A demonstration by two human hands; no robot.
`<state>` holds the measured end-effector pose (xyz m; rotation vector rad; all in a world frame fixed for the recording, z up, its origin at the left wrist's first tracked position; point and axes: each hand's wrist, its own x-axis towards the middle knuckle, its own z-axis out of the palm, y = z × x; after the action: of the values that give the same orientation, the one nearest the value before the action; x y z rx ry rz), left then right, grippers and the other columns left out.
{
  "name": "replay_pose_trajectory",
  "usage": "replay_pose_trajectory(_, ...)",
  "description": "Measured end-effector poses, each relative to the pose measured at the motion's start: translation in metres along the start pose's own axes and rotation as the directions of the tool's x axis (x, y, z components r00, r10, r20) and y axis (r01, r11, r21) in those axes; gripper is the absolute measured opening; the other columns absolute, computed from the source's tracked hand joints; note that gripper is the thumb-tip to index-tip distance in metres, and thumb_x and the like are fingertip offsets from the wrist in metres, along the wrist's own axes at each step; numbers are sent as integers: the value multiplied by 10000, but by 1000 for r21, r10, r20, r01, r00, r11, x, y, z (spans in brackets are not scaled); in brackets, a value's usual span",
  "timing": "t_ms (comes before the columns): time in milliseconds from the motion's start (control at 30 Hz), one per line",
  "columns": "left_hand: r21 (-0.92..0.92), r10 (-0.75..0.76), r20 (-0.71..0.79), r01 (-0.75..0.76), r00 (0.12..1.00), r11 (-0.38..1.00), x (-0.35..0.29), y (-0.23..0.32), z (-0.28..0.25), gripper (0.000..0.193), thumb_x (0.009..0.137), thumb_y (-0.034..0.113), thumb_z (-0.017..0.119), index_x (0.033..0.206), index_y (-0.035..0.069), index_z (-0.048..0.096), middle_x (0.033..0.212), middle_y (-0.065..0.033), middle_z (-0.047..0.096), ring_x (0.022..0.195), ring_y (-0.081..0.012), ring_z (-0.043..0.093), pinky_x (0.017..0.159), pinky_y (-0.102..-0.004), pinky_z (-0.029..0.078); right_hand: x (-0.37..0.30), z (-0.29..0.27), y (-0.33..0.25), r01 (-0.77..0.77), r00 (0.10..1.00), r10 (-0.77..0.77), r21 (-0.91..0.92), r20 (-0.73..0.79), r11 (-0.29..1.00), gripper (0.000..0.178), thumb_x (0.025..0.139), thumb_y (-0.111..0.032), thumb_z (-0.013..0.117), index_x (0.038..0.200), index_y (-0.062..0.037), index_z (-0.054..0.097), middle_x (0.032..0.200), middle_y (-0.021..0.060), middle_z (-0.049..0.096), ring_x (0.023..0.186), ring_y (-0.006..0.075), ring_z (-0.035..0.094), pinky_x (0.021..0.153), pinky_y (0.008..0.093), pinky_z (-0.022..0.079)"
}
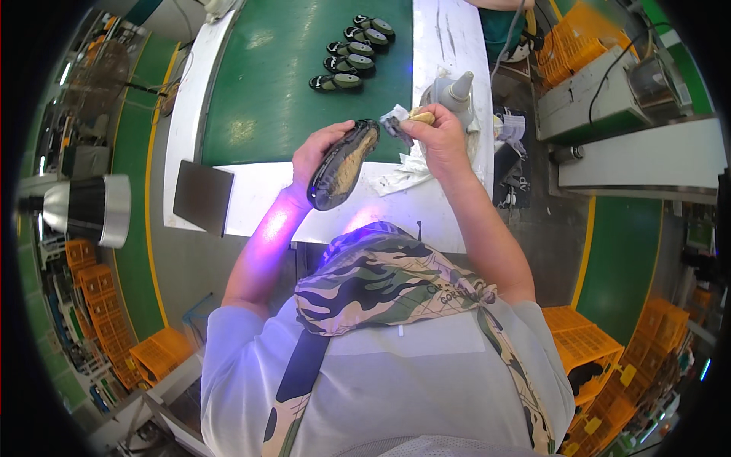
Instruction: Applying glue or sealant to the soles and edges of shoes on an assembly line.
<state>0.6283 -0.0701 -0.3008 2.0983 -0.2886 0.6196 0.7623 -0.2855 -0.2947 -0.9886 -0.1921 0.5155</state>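
The grey shirt (pixel 403 388) and camouflage apron (pixel 381 286) lay nearest, at six o'clock. Toward eleven, the left hand (pixel 320 152) was curled closed round the side of a black shoe (pixel 345 167), raised over the worktop (pixel 266 99) with its tan underside exposed toward three. Toward one o'clock, the right hand (pixel 442 137) pinched a small yellowish piece (pixel 423 117) and a crumpled grey-white scrap (pixel 394 123) between thumb and fingers, just beside the shoe's far end; whether scrap and shoe touched could not be told.

The step looked like wiping or dabbing along the shoe's edge. Doing it well probably called for a steady left grip clear of the worked strip, light strokes following the curve, and a clean fold facing the shoe. With a grey nozzled bottle (pixel 458 90) near the right hand at twelve o'clock and a pale cloth (pixel 411 171) at seven, the wrist needed small, careful movements.
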Motion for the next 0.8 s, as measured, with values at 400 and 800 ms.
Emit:
replay_pose_trajectory(400,362,208,-86,-164,974,918,-13,52,-20,427,741,41,760,1121,39,566,1187,-176,663,1094,-360,650,925,-445,516,-9,44,7,-103,967,103,-10,233,995,212,798,49,728,891,-51,566,865,38,630,759,114,603,664,267,495)
replay_pose_trajectory(800,509,-71,-130,128,989,851,-38,83,-22,526,626,-9,767,1121,18,590,1076,-168,687,946,-341,686,805,-410,542,-30,72,-16,-181,884,209,-108,419,978,201,756,24,763,859,-19,595,815,32,617,705,84,574,610,228,484)
